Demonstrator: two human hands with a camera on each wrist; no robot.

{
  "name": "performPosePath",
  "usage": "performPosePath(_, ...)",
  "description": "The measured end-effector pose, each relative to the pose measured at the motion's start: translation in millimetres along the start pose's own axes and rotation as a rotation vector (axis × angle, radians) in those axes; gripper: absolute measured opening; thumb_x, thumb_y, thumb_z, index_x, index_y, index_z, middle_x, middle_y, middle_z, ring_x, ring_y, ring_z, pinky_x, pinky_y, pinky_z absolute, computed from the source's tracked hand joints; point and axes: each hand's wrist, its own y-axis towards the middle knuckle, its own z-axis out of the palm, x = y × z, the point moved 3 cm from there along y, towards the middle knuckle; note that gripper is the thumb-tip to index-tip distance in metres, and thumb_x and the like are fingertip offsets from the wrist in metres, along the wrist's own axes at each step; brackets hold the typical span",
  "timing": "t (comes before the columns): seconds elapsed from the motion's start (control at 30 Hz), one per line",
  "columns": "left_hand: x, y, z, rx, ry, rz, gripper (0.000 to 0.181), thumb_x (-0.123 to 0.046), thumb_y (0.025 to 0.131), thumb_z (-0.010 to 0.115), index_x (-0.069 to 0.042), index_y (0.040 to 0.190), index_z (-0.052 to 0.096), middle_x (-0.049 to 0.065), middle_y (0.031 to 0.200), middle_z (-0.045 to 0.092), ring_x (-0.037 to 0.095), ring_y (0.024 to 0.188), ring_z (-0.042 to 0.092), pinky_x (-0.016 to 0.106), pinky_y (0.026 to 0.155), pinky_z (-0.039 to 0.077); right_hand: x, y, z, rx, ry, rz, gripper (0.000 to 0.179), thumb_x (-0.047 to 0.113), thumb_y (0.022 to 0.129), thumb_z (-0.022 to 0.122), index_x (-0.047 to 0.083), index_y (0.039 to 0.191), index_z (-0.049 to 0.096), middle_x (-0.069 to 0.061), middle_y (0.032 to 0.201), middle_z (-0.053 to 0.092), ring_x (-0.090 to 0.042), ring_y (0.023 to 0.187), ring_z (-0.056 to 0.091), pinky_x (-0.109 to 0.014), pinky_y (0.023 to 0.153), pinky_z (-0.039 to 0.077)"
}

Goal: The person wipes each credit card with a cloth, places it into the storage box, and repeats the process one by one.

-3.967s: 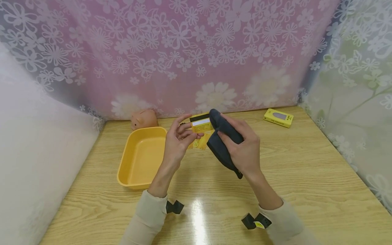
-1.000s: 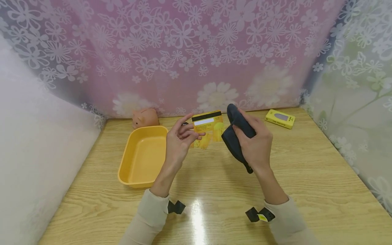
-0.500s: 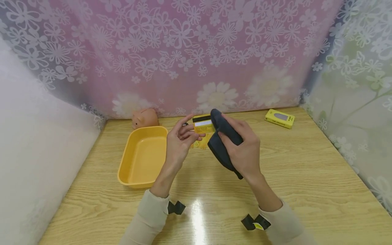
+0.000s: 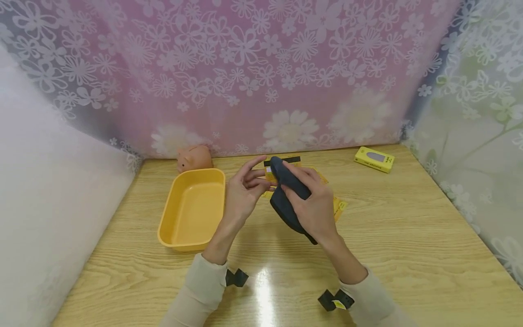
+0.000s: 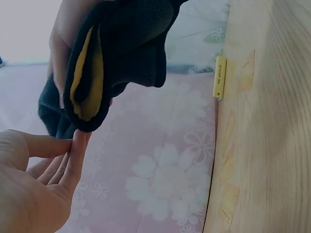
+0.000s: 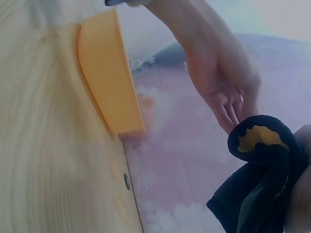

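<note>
A yellow card [image 4: 294, 160] with a black stripe is pinched by my left hand [image 4: 241, 195] at its left edge, raised above the table. My right hand [image 4: 316, 202] grips a bunched dark navy cloth [image 4: 288, 211], which lies across the front of the card and covers much of it. In the left wrist view, yellow shows inside the fold of the cloth [image 5: 141, 43], close above the fingertips of the left hand [image 5: 39, 184]. More yellow cards [image 4: 340, 208] lie on the table behind and to the right of the hands, partly hidden by them.
A yellow tub [image 4: 162, 229] stands left of the left hand, with an orange pig figure [image 4: 195, 159] behind it. At the back right lies a yellow box [image 4: 373, 159]. A floral curtain [image 4: 229, 81] hangs behind the wooden table [image 4: 408, 254].
The right hand with the cloth has moved left, from beside the card to over it, reaching near the left fingertips. The left hand has shifted slightly right and keeps its pinch.
</note>
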Motion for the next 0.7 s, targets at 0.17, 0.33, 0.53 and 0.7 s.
performPosePath(0.17,-2.3,1.9,-6.8,-0.001,-0.105,-0.033,0.057,0.011,0.095,0.067,-0.013,0.147,0.06,0.025,0.116,0.07,0.037,0.09,0.076,0.044,0.086,0.064,-16,9.3,-17,-0.055,-0.044,0.075,0.055,0.003,0.088,0.083,0.023,0.138,0.07,-0.012,0.121,0.069,-0.03,0.111,0.069,-0.043,0.086,0.064)
performPosePath(0.33,-7.8,5.4,-28.3,-0.015,-0.151,-0.055,0.056,0.009,0.096,0.067,-0.015,0.147,0.059,0.019,0.115,0.072,0.028,0.089,0.077,0.045,0.091,0.063,-34,19.4,-45,-0.137,-0.059,0.215,0.05,0.01,0.092,0.081,0.025,0.139,0.07,-0.008,0.129,0.071,-0.029,0.112,0.069,-0.013,0.081,0.055)
performPosePath(0.53,-18.5,9.8,-67.0,-0.011,-0.131,-0.095,0.057,0.009,0.098,0.064,-0.009,0.151,0.054,0.006,0.109,0.074,0.026,0.09,0.077,0.045,0.094,0.061,-39,27.4,-76,-0.208,-0.035,0.345,0.047,0.02,0.095,0.079,0.035,0.138,0.068,-0.004,0.133,0.067,-0.026,0.116,0.066,-0.014,0.082,0.055)
performPosePath(0.7,-21.6,9.4,-104.1,0.001,-0.04,-0.099,0.059,0.012,0.098,0.063,-0.009,0.152,0.053,0.002,0.124,0.066,0.019,0.094,0.072,0.041,0.091,0.063,-41,30.5,-88,-0.227,-0.001,0.393,0.048,0.023,0.095,0.079,0.039,0.138,0.068,0.0,0.143,0.063,-0.027,0.123,0.065,-0.015,0.083,0.058)
